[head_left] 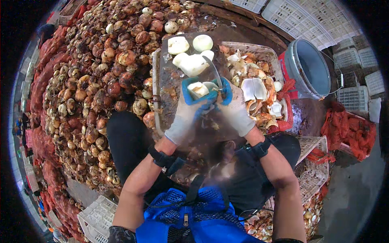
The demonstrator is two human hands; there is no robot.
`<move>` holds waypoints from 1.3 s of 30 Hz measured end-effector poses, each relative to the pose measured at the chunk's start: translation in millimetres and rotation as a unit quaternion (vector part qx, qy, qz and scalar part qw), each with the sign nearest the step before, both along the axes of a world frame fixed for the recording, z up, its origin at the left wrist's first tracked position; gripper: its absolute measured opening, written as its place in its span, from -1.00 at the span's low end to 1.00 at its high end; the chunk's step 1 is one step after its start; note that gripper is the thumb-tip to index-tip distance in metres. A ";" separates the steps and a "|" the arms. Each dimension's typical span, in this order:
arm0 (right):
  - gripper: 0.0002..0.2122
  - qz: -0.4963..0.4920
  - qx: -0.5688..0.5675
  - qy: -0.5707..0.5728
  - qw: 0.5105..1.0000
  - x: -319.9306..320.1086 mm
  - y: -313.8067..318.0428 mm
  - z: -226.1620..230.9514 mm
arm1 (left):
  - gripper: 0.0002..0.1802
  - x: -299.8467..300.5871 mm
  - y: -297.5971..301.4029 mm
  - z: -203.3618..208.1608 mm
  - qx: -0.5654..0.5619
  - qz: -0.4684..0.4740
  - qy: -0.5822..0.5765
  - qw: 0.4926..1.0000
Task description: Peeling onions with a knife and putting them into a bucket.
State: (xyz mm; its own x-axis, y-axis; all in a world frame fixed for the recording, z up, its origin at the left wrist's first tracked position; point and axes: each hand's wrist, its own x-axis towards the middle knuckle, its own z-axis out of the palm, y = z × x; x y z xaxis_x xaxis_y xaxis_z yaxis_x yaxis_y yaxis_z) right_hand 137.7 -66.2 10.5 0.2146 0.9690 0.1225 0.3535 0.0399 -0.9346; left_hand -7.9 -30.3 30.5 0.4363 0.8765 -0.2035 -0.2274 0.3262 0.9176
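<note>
Both my hands wear white gloves with blue-coated fingers and meet over a dirty board (168, 85) across a crate. My left hand (189, 106) is closed around an onion (197, 90), its pale flesh showing between the fingers. A knife (215, 72) with a narrow, curved blade sticks up from my right hand (235, 106), whose closed fingers hide the handle. This hand is right beside the onion; whether the blade touches it I cannot tell. Farther up the board lie peeled white onions (203, 43), some clustered together just beyond the blade.
A large heap of unpeeled onions (93, 89) spreads along my left, with red net sacks (42, 137) behind it. Right of the board, a crate (269, 50) holds skins and onion scraps. Beyond stand a bucket (310, 67), red netting (350, 131) and white plastic crates (312, 20).
</note>
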 end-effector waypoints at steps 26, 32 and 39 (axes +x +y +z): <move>-0.42 0.145 -0.054 0.068 0.986 3.9 2.0 9.3 | -0.52 -7.4 6.6 -13.4 -0.106 -0.075 -0.180 0.975; -0.48 0.125 -0.005 -0.069 0.990 10.9 -2.1 -2.6 | -0.50 -11.3 9.2 -23.3 0.049 -0.084 -0.026 0.995; -0.60 0.097 -0.082 0.069 0.989 13.8 0.5 -21.0 | -0.50 -8.3 10.6 -20.5 -0.022 -0.043 -0.051 0.998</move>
